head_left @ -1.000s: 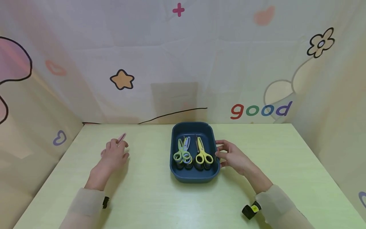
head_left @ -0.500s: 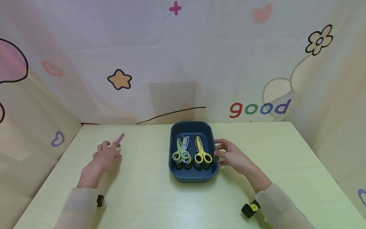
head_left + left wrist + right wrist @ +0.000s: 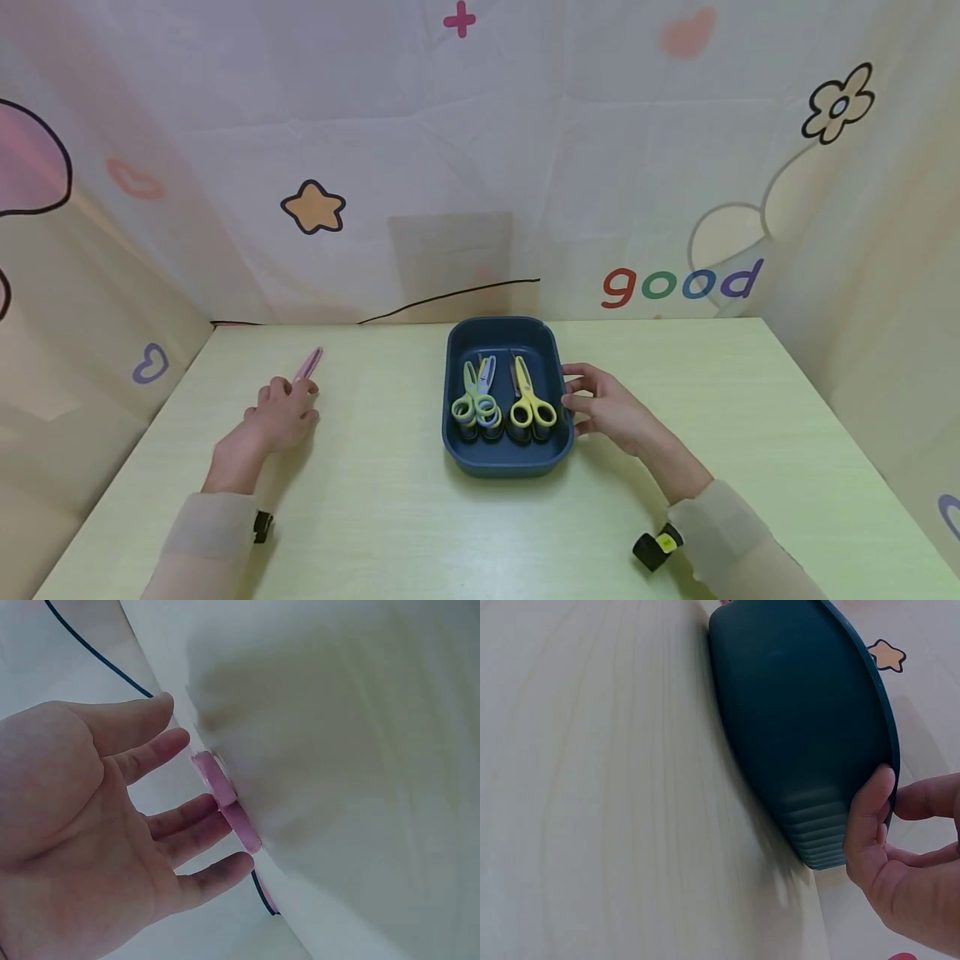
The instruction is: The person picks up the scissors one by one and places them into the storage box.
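Pink scissors (image 3: 309, 364) lie at the left of the table, partly covered by my left hand (image 3: 277, 417). In the left wrist view, their pink handles (image 3: 241, 827) sit at the fingertips; the middle fingers touch or nearly touch them, and the thumb stays apart. My right hand (image 3: 611, 408) holds the right rim of a dark blue tray (image 3: 502, 335), thumb against its outer wall and fingers at the rim in the right wrist view. Inside the tray are green scissors (image 3: 470, 382), pale blue scissors (image 3: 487, 373) and yellow scissors (image 3: 525, 379), with handles toward me.
The pale wood-look table (image 3: 375, 517) reaches back to a printed curtain (image 3: 480, 150), which also hangs along both sides. Further scissor handles show partly under the top ones in the tray. A black wrist device (image 3: 656, 547) sits under the right sleeve.
My left hand has shifted left, and its fingers have come in over the pink scissors, which have slid slightly left. The right hand and tray hold still apart from a small view shift.
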`<state>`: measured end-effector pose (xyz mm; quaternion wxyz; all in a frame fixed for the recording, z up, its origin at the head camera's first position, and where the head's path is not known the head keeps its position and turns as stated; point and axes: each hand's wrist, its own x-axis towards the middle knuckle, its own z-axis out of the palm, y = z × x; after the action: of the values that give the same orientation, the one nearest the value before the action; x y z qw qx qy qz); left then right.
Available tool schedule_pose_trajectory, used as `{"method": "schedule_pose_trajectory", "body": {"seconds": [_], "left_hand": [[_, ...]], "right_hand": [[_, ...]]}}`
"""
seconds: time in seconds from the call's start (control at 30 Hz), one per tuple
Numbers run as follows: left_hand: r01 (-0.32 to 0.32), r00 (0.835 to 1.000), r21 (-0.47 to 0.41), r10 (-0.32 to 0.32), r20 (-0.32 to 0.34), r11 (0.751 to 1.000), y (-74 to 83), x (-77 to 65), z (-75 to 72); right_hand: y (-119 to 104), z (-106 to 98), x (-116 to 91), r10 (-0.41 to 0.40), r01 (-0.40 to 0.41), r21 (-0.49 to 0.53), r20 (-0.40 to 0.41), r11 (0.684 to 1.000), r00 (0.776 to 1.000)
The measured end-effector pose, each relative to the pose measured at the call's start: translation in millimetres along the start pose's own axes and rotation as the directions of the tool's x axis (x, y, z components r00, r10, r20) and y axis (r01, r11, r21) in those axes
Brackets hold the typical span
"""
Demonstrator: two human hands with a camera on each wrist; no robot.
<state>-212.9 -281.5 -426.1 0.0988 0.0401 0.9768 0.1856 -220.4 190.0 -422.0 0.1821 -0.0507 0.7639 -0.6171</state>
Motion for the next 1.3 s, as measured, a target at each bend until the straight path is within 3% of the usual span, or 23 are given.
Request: {"method": "schedule_pose_trajectory", "body": {"seconds": [0.27,0.53,0.8,1.3], "left_hand": [[-0.032,1.000,-0.017,0.031,-0.002,0.999,3.8,-0.8,-0.1],[-0.023,0.999,0.021,0.024,-0.032,1.000,6.4,1.5,-0.4],[-0.012,1.000,0.055,0.013,-0.013,0.998,4.2,5.9,3.1],[-0.037,0.999,0.020,0.038,-0.030,0.999,3.6,6.7,3.5]], "right_hand": [[-2.1,0.4,-1.0,-0.002,0.002,-0.002,0.004,1.000,1.000],[-3.4,0.6,-2.3,0.003,-0.003,0.000,0.001,1.000,1.000],[-4.2,1.6,-3.4,0.006,-0.006,-0.004,0.002,1.000,1.000],[-2.5,0.9,-2.4,0.000,0.000,-0.011,-0.001,1.000,1.000]]}}
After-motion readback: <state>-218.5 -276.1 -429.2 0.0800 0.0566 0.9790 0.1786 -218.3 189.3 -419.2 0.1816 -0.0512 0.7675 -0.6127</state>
